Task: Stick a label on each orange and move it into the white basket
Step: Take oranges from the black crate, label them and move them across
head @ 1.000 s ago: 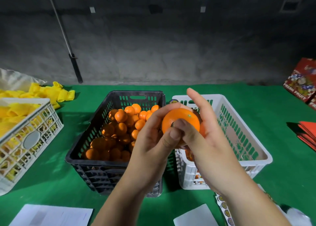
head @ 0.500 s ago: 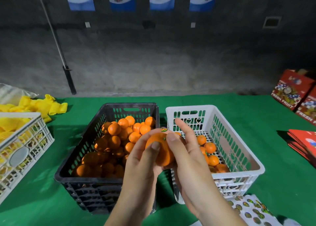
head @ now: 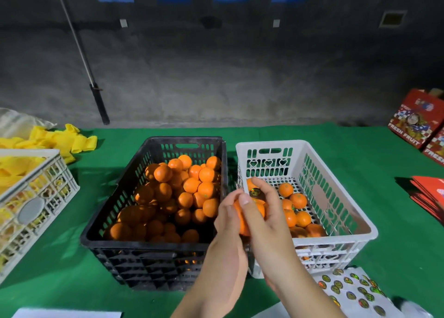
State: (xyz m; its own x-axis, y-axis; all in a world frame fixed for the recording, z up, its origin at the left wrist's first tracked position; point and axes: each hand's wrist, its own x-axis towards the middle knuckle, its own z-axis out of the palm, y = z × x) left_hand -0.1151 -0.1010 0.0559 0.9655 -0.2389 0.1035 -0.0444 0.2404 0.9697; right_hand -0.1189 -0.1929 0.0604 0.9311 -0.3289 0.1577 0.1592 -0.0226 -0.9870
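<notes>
Head view: you hold one orange (head: 249,213) in both hands, over the gap between the black crate (head: 153,257) and the white basket (head: 336,245), at the basket's near left corner. Your left hand (head: 228,224) cups the orange from the left, fingers curled round it, thumb across its front. Your right hand (head: 271,218) wraps it from the right, fingers curled over the top. A round shiny label (head: 255,193) sits on the top of the orange, just beside your right fingertips; can't tell whether a finger presses it.

White basket holds several oranges (head: 298,201) along its floor, some with a small sticker showing. Black crate is heaped with unlabelled oranges (head: 189,188), touching the basket's left side or nearly so.

Sticker sheet (head: 353,291) lies on the green table cover (head: 384,164) in front of the basket, near your right wrist. Left: a pale crate (head: 36,197) with yellow foam nets (head: 62,140) in and behind it. Right edge: red fruit boxes (head: 415,118), and a stack of red flat packs (head: 430,192). White paper (head: 67,314) at bottom left.
</notes>
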